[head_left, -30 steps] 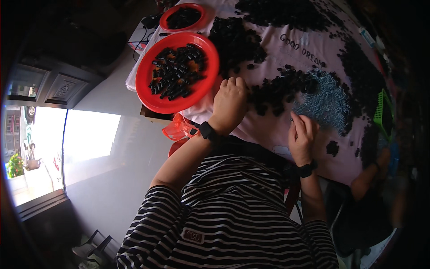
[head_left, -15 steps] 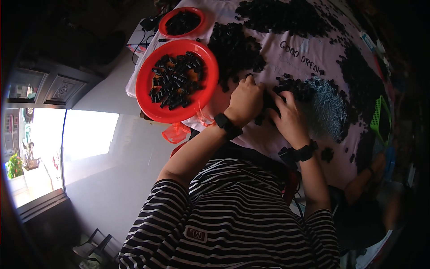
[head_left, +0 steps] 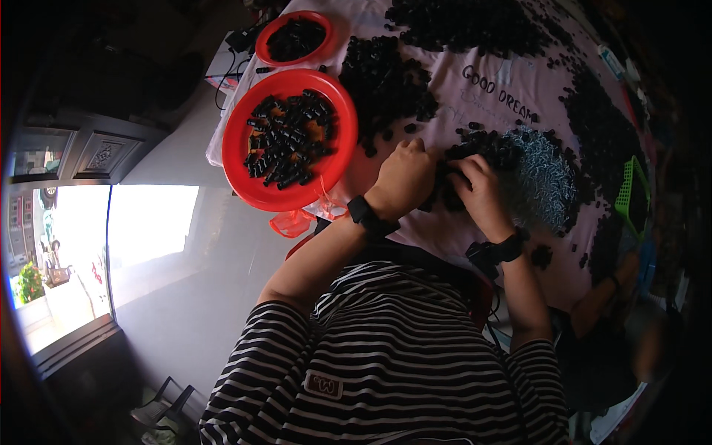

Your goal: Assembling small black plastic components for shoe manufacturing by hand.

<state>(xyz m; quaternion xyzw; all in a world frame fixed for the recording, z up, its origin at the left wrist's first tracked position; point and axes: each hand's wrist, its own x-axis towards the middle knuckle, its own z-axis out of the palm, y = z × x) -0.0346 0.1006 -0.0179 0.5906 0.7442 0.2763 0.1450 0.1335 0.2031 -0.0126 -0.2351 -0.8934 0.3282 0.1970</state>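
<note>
My left hand (head_left: 406,178) is closed above the cloth with its knuckles up; whatever its fingers hold is hidden beneath it. Close beside it, my right hand (head_left: 480,194) has its fingers bent and drawn together toward the left hand, and I cannot make out what is in them. Past the right fingertips lies a heap of small black plastic parts (head_left: 489,147). A pile of thin bluish-grey screw-like pieces (head_left: 545,182) adjoins that heap. Left of my left hand stands a large red plate (head_left: 236,141) holding black cylindrical pieces.
A smaller red plate (head_left: 326,33) with black pieces sits behind the large one. More black parts (head_left: 389,81) cover much of the pink cloth (head_left: 452,78). A green basket (head_left: 630,194) stands at the right, near another person's arm (head_left: 597,300).
My right hand's fingers have bent in more. My left hand has shifted slightly, still closed. The plates appear a little lower and farther left as the view moves.
</note>
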